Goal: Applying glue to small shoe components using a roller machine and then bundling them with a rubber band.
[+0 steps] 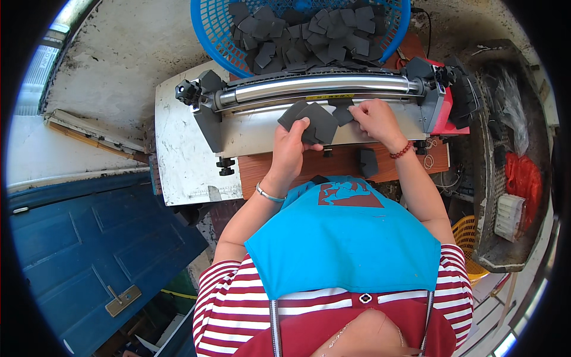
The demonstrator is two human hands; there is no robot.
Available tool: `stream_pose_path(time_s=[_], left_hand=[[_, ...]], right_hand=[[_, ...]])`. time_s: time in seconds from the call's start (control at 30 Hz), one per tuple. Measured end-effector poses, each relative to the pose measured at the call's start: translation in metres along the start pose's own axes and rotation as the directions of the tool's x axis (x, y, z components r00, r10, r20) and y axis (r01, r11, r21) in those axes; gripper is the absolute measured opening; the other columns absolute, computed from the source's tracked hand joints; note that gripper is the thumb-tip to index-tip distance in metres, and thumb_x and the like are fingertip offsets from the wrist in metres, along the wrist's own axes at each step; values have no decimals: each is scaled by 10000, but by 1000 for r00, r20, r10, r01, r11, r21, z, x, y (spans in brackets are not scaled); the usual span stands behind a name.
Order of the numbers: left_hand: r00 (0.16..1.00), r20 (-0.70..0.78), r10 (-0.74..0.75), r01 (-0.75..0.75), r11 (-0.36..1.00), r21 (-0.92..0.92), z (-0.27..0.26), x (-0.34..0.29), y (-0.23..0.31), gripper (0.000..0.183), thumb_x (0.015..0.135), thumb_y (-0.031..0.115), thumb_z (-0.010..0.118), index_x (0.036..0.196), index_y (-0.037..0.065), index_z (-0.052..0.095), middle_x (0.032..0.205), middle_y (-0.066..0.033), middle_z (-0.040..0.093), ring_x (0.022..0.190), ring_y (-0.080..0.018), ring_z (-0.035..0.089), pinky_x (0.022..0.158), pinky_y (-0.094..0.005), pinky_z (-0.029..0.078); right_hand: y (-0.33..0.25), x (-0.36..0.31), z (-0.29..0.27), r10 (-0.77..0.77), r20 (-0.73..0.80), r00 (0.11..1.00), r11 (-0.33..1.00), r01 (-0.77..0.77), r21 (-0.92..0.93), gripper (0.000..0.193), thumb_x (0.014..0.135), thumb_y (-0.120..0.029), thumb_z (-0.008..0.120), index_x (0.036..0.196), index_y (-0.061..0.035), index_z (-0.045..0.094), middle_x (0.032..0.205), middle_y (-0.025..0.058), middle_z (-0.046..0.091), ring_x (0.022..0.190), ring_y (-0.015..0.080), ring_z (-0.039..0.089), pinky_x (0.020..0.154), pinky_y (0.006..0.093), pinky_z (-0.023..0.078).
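Observation:
A small stack of dark grey flat pieces (318, 124) is gripped in my left hand (288, 153), thumb on top, above the metal plate (253, 135) of a roller machine. Just to its right, my right hand (379, 123) pinches the edge of a single dark grey piece (341, 112). That piece reaches toward the slot below the shiny roller (321, 87); whether its far edge is in the slot I cannot tell. Another dark piece (368, 162) lies at the front edge of the wooden tabletop (267, 172), between my forearms.
Behind the machine stands a blue plastic basket (209, 44) heaped with similar dark pieces. Black knobs (189, 92) stick out at the machine's left end. A white board (184, 160) lies left, near a blue door (77, 250). To the right are a metal trough (485, 196) and a yellow basket (465, 235).

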State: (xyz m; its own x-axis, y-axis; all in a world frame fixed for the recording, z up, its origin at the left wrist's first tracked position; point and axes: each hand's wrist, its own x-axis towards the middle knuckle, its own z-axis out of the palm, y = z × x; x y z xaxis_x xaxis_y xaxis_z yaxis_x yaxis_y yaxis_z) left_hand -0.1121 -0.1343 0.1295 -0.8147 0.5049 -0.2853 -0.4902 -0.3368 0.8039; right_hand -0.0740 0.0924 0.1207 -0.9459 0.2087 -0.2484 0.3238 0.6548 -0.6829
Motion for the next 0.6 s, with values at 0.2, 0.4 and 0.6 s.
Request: stream_pose_path(time_s=[0.2, 0.4, 0.6], left_hand=[[1000, 9, -29, 29, 1000, -3, 7, 6, -5, 242, 959, 128, 472, 1165, 24, 546, 1029, -94, 647, 835, -163, 659, 580, -287, 562], [999, 40, 4, 0, 996, -90, 2, 6, -2, 292, 968, 156, 446, 1204, 3, 527, 1030, -99, 645, 862, -170, 658, 580, -284, 557], [999, -33, 23, -21, 998, 59, -3, 5, -5, 303, 977, 186, 442, 1189, -2, 551, 981, -97, 653, 838, -165, 660, 556, -271, 545]], right_hand=[[-20, -17, 18, -178, 21, 984, 933, 162, 322, 369, 949, -318, 593, 719, -30, 614, 561, -14, 553, 479, 46, 492, 429, 215, 380], [-19, -23, 6, -122, 129, 984, 892, 52, 448, 334, 947, -303, 602, 734, -47, 635, 555, -39, 542, 462, 24, 456, 422, 194, 349], [-2, -1, -2, -63, 28, 998, 992, 65, -109, 405, 898, -370, 563, 709, -35, 690, 639, 131, 642, 542, 284, 598, 565, 389, 477]])
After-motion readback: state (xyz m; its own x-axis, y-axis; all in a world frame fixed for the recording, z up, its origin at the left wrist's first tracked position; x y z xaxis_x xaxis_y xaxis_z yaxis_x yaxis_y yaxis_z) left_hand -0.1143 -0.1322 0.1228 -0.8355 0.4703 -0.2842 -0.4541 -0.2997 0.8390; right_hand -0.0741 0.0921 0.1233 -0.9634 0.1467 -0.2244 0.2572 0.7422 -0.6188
